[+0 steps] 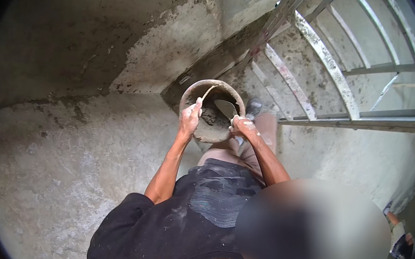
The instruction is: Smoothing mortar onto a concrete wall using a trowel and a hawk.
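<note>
A round bucket, grey with dried cement, hangs in front of my legs. Wet mortar lies in a lump inside it. My left hand, smeared with mortar, is closed around the bucket's thin handle at the left rim. Over the right rim, my right hand grips a trowel, also with mortar on the fingers. The trowel's metal blade reaches into the bucket above the mortar. The trowel's grip is hidden by my fingers.
A metal frame with several rungs, splashed with white, stands at the upper right. Stained concrete wall rises ahead and to the left. Rough concrete floor spreads below. Another person is at the far right edge. A blurred oval covers the lower right.
</note>
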A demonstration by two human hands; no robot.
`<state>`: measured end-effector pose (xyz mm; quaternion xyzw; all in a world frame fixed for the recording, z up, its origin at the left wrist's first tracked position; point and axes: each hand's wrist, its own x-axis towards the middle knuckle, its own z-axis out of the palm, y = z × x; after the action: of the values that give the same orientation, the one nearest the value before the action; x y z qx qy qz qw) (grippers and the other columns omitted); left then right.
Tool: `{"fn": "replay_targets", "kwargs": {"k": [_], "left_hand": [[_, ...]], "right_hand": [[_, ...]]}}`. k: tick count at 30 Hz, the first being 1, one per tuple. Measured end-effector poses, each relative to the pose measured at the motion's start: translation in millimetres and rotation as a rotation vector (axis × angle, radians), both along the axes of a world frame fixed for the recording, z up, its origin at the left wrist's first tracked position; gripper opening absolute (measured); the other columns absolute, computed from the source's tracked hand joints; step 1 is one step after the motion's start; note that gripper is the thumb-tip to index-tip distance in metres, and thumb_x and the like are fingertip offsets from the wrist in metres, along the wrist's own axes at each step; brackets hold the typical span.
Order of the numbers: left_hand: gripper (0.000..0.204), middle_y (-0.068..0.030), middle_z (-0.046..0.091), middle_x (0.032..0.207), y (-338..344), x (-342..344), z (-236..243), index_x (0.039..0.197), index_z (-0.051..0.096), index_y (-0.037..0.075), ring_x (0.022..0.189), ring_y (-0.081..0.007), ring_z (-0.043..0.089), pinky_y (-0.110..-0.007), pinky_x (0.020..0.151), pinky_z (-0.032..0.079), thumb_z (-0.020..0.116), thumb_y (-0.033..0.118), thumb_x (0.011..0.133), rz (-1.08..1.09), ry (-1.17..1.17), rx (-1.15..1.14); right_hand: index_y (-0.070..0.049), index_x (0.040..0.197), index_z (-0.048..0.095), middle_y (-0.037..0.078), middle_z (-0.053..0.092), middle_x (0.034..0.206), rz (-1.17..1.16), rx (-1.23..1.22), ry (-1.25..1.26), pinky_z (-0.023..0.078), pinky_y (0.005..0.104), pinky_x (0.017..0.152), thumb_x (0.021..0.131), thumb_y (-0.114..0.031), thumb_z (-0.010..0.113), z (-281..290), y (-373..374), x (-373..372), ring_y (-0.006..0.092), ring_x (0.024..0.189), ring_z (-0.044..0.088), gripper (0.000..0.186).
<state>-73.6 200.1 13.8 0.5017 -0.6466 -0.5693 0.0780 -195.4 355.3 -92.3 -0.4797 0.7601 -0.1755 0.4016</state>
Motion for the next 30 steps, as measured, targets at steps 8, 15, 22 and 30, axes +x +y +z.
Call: {"fn": "replay_targets", "kwargs": {"k": [8, 15, 22, 30], "left_hand": [[0.046, 0.0053, 0.035, 0.048, 3.4, -1.4, -2.7, 0.057, 0.045, 0.012, 0.038, -0.0062, 0.031, -0.024, 0.038, 0.024, 0.048, 0.047, 0.088, -0.120, -0.092, -0.016], [0.050, 0.0051, 0.035, 0.047, -2.7, 12.2, 1.8, 0.055, 0.044, 0.012, 0.039, -0.0062, 0.032, -0.024, 0.038, 0.023, 0.047, 0.050, 0.087, -0.117, -0.120, -0.070], [0.049, 0.0066, 0.032, 0.046, -11.0, 13.3, 9.4, 0.054, 0.043, 0.012, 0.040, -0.0052, 0.029, -0.023, 0.039, 0.020, 0.047, 0.047, 0.088, -0.054, -0.015, -0.103], [0.049, 0.0069, 0.033, 0.047, -18.2, 5.5, 5.2, 0.054, 0.043, 0.013, 0.039, -0.0045, 0.030, -0.022, 0.039, 0.022, 0.047, 0.047, 0.088, -0.098, 0.118, -0.120]], "right_hand": [[0.004, 0.083, 0.056, 0.025, 0.061, 0.073, -0.041, 0.055, -0.023, 0.049, 0.0456, 0.066, 0.075, -0.026, 0.057, 7.1, -1.9, 23.2, 0.0392, 0.074, 0.061, 0.031], [0.004, 0.080, 0.061, 0.024, 0.061, 0.073, -0.073, -0.033, 0.060, 0.050, 0.0442, 0.065, 0.071, -0.026, 0.061, -30.9, -7.7, 28.9, 0.0376, 0.073, 0.062, 0.031], [0.004, 0.081, 0.060, 0.021, 0.062, 0.074, 0.143, -0.008, 0.142, 0.050, 0.0442, 0.062, 0.074, -0.030, 0.060, -16.2, -36.9, 11.4, 0.0360, 0.071, 0.062, 0.035], [0.005, 0.078, 0.061, 0.021, 0.061, 0.070, 0.092, 0.059, 0.071, 0.050, 0.0413, 0.059, 0.075, -0.026, 0.057, -5.5, -32.5, 0.9, 0.0322, 0.070, 0.064, 0.031]]}}
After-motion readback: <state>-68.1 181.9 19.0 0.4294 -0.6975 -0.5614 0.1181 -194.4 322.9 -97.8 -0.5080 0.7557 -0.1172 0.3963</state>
